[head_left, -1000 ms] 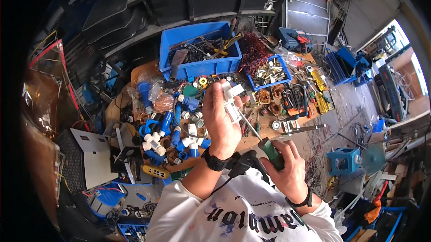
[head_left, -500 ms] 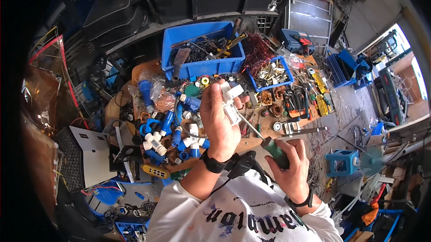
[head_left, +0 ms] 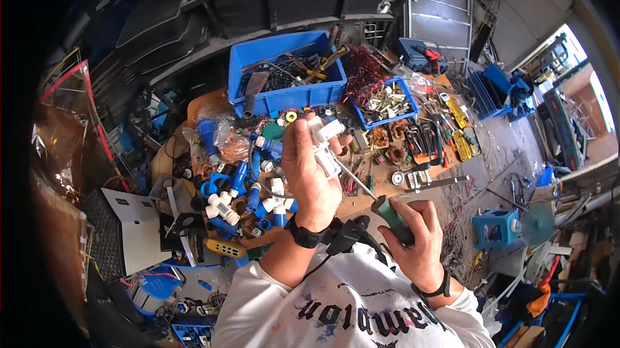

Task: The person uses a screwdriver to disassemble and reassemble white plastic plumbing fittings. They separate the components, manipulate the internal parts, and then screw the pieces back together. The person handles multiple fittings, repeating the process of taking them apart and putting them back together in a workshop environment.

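My left hand (head_left: 312, 183), palm up, is closed round a white plastic fitting (head_left: 327, 162) made of several blocky parts; I cannot tell its exact kind. In my right hand (head_left: 418, 245) is a screwdriver (head_left: 394, 219) with a green handle, the fingers wrapped about its grip. The long metal shaft slants up and left, and its tip meets the lower edge of the white fitting. Below both hands lies a cluttered wooden workbench (head_left: 361, 204). Blue and white pipe connectors (head_left: 278, 201) lie just left of my left hand.
A large blue crate (head_left: 290, 95) of cables and tools stands at the back. Right of it sits a smaller blue tray (head_left: 389, 117) of metal parts. Pliers and cutters (head_left: 427, 144) lie at the bench's right. A blue stool (head_left: 494, 228) and small fan (head_left: 537, 221) stand on the floor.
The view has shifted slightly. Both hands keep nearly the same pose, with the screwdriver still against the white fitting.
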`<state>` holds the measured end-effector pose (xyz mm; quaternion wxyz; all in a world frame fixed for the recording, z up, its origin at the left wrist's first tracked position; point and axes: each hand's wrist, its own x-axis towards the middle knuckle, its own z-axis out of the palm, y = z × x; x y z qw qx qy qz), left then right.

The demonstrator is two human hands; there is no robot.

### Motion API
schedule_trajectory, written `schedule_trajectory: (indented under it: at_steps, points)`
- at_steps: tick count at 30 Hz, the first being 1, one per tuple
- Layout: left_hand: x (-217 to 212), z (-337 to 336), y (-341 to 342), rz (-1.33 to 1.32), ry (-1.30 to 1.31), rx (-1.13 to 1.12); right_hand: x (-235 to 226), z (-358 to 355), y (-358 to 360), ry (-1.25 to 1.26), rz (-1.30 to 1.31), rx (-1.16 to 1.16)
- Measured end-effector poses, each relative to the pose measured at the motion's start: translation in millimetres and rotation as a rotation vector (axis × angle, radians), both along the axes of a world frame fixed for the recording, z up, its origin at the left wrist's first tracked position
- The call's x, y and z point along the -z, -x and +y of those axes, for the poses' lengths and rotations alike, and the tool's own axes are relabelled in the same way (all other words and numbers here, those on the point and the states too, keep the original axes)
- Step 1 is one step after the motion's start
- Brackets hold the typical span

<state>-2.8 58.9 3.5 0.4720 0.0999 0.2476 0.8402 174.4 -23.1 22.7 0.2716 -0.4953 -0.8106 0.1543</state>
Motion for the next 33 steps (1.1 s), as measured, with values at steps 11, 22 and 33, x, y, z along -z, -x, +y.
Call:
schedule_trajectory:
  at_steps: [11,22,33]
  points:
    - [-2.1,-1.6,-17.0,0.005,0.006,0.037,-14.5,-1.2,-20.8,0.564,0.299,-0.04]
    - [-0.5,-2.1,-21.3,0.057,-0.034,0.059,-12.5,-8.2,-18.6,0.165,0.167,0.044]
    - [-4.3,-3.2,-20.7,0.046,0.003,0.039,-7.3,-12.4,-18.3,0.103,0.151,0.065]
